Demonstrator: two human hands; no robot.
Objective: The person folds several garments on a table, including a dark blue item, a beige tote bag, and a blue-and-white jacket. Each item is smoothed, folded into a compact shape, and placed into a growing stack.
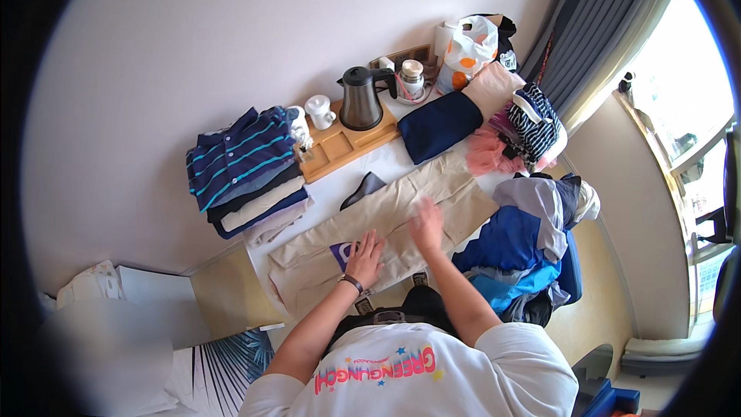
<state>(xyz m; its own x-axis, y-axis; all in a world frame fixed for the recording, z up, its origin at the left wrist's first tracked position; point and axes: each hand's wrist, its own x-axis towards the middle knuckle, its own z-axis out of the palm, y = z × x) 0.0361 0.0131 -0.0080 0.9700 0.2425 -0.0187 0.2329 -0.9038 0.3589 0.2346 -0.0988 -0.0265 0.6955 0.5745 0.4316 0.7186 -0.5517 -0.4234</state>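
Note:
A beige cloth garment (324, 243), perhaps trousers, lies stretched lengthwise across the white table (255, 260) before me. My left hand (365, 258) rests flat on it with its fingers spread, next to a purple patch (343, 255). Blurred, my right hand (427, 225) is on or just above the same cloth, farther right; it grips nothing that I can see. Behind the garment is a dark grey pointed object (366, 188). A folded navy cloth (441, 126) lies beyond the garment's upper right part.
Folded clothes topped by a striped shirt (243, 153) stand at left. A wooden tray (347, 147) holds an electric kettle (362, 98) and a white mug (319, 112). Behind are a jar (412, 78) and plastic bag (469, 52). Loose clothes (521, 237) heap on a blue chair (572, 272).

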